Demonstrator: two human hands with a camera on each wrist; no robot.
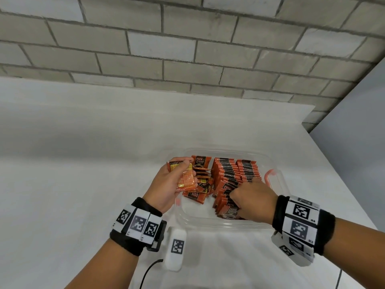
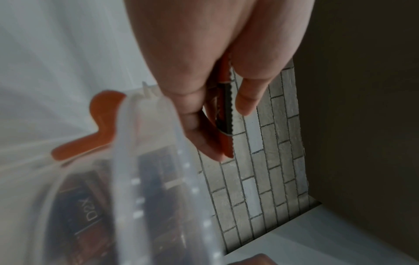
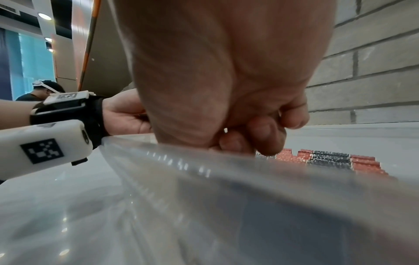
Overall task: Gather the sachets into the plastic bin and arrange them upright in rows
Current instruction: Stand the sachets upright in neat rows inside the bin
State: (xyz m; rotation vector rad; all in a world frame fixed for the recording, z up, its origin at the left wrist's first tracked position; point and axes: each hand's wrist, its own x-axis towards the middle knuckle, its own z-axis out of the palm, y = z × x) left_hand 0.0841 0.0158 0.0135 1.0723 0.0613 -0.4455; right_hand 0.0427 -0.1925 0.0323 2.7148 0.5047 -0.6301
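My left hand (image 1: 169, 182): raised over the left rim of the clear plastic bin with orange handles (image 1: 277, 180), fingers curled round a small stack of orange-and-black sachets (image 1: 185, 180). My right hand (image 1: 253, 200): knuckles up, fingers curled down among the upright sachet rows (image 1: 229, 174) at the bin's near right; I cannot tell what they grip. Loose sachets (image 1: 198, 191): heaped in the bin's left part. Bin: on the white table (image 1: 83, 163), toward its right edge. Legible: "D2X", "BLACK".
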